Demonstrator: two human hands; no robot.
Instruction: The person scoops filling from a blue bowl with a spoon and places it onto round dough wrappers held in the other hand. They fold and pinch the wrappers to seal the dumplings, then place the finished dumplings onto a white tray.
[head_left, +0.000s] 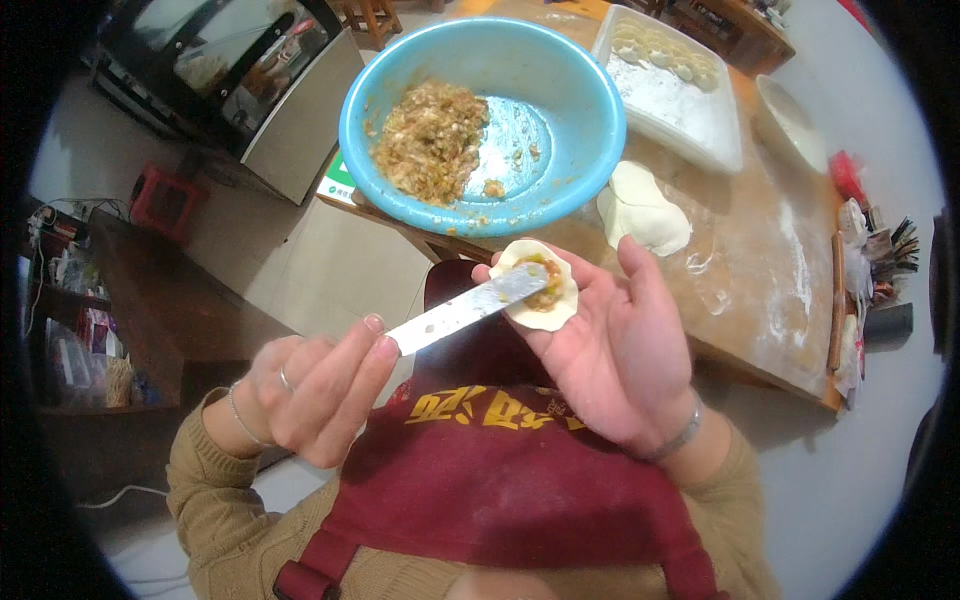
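Observation:
Between the fingertips of my left hand (322, 397) is the end of a flat metal spatula (450, 319). Its far tip presses on a small mound of filling (553, 294) with green bits. That filling lies in the middle of a round dumpling wrapper (543, 321), which rests across the upturned fingers of my right hand (619, 349). My right thumb is raised, apart from the dough. Beyond both hands stands a blue plastic basin (480, 223), with minced filling (431, 142) heaped on its left side. A pile of pale wrappers (646, 214) lies just past my right thumb.
A white plastic tray (679, 142) at the back right holds floured dumplings (664, 54) in rows. Beside it is a white bowl (791, 124). Flour marks the wooden table (724, 304). A glass-fronted cabinet (225, 75) and a red stool (166, 201) stand to the left.

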